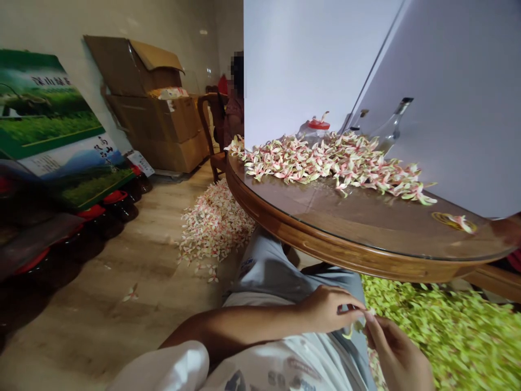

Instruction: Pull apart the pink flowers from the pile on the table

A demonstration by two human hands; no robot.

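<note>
Low at the right of centre, my left hand and my right hand meet over my lap at the fingertips. Both pinch a small pale flower, mostly hidden by the fingers; a whitish bit shows between the tips. A heap of pink and cream flowers lies on the round glass-topped wooden table in front of me. Below and right of my hands spreads a large mass of yellow-green petals or buds. Another pile of pinkish flowers is on the floor, left of my legs.
Glass bottles and a red-lidded jar stand behind the table heap. Cardboard boxes, a wooden chair and a seated person are at the back. Red-lidded jars and a green box line the left.
</note>
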